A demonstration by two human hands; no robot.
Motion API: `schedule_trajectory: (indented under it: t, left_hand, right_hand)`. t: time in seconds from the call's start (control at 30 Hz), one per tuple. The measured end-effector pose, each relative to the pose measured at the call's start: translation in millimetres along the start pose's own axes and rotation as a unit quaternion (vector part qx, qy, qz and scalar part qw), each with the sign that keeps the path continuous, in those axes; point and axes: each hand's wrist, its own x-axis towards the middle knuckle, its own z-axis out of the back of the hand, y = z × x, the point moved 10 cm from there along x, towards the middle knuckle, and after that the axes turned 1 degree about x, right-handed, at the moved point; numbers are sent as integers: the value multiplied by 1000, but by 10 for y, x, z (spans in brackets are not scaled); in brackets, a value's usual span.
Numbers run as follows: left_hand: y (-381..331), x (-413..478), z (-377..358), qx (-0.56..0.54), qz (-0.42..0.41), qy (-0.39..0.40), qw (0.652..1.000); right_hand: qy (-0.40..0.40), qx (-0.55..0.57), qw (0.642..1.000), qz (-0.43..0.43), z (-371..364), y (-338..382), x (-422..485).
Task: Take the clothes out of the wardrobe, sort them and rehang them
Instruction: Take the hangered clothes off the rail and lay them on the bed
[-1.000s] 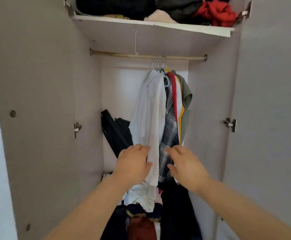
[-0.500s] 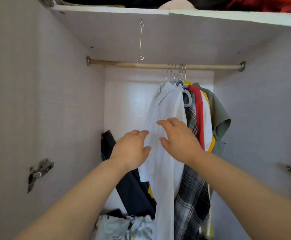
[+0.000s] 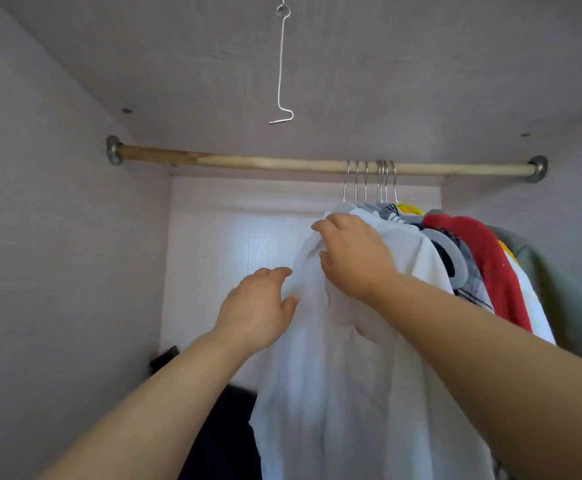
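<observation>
While both my arms reach up into the wardrobe (image 3: 57,237), my right grip (image 3: 355,258) sits on top of the white shirt (image 3: 352,393), at its shoulder just below the hanger hooks (image 3: 369,178). Its fingers are curled over the cloth and the thumb presses in from underneath, so a fold of the shirt is pinched between them. My left grip (image 3: 258,313) is lower and further left, relaxed and holding nothing. Its fingertips (image 3: 281,271) just touch the shirt's left edge, and the thumb points toward the fabric.

The white shirt hangs from the wooden rail (image 3: 248,163) as the leftmost piece in a bunch of clothes pushed together on the rail's right half. It falls straight down between my forearms and runs out of the bottom of the view. Packed close behind it to the right are a plaid shirt (image 3: 390,211), a scrap of a yellow garment (image 3: 409,208), a grey hanger (image 3: 450,251) and a red garment (image 3: 490,258). Furthest right is a grey-green garment (image 3: 539,271). The metal hooks crowd together on the rail, and I cannot tell which hook carries which piece.

A bent wire hook (image 3: 281,64) hangs from the underside of the shelf above, in front of the rail and left of the bunched clothes. Low down, just beside the white shirt's left edge, a dark garment (image 3: 223,445) shows behind my left forearm; I cannot tell what it is.
</observation>
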Motion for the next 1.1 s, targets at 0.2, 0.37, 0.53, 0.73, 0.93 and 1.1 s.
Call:
schedule_trajectory:
  t: [0.2, 0.37, 0.53, 0.73, 0.93, 1.1]
  left_hand:
    - [46, 518, -99, 1, -26, -23, 999]
    - [-14, 695, -94, 18, -37, -52, 998]
    - [-67, 851, -105, 49, -33, -67, 996]
    - [-70, 911, -168, 80, -16, -66, 995]
    - [-154, 1001, 348, 78, -6, -164, 983]
    - [-215, 676, 728, 57, -12, -266, 962]
  right_hand:
    - [-76, -23, 997, -24, -60, -535, 460]
    - [-124, -18, 991, -54, -121, -899, 525]
    - [-116, -54, 990, -53, -261, -1153, 582]
    - [-132, -19, 990, -39, -263, -1326, 607]
    - [-207, 56, 977, -6, 77, -1154, 714]
    - [-246, 162, 954, 58, 265, -634, 604]
